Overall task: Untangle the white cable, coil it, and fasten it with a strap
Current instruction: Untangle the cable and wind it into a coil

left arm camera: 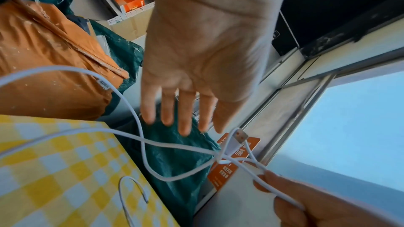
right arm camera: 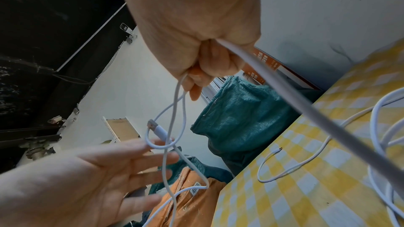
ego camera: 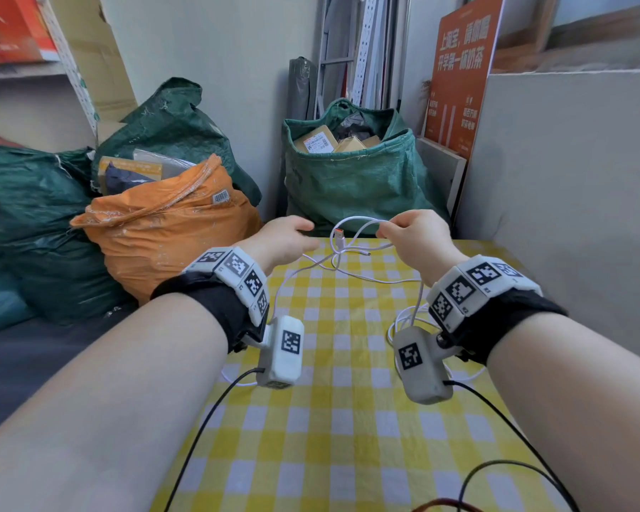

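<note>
The white cable (ego camera: 335,258) lies tangled over the yellow checked tablecloth (ego camera: 348,419), and part of it is lifted above the table's far edge. My right hand (ego camera: 403,230) pinches a raised loop of it between thumb and fingers (right arm camera: 196,77). Just left of that hand, the USB plug (ego camera: 339,236) hangs through a loose knot (right arm camera: 161,147). My left hand (ego camera: 292,234) hovers to the left of the plug, its fingers (left arm camera: 186,113) straight and spread and holding nothing. The small connector end (right arm camera: 277,150) rests on the cloth. No strap is in view.
An orange sack (ego camera: 170,230) and green sacks (ego camera: 23,223) crowd the table's left side. A green sack of parcels (ego camera: 355,179) stands beyond the far edge. A grey panel (ego camera: 569,216) walls the right. Black camera leads (ego camera: 207,430) trail over the near cloth.
</note>
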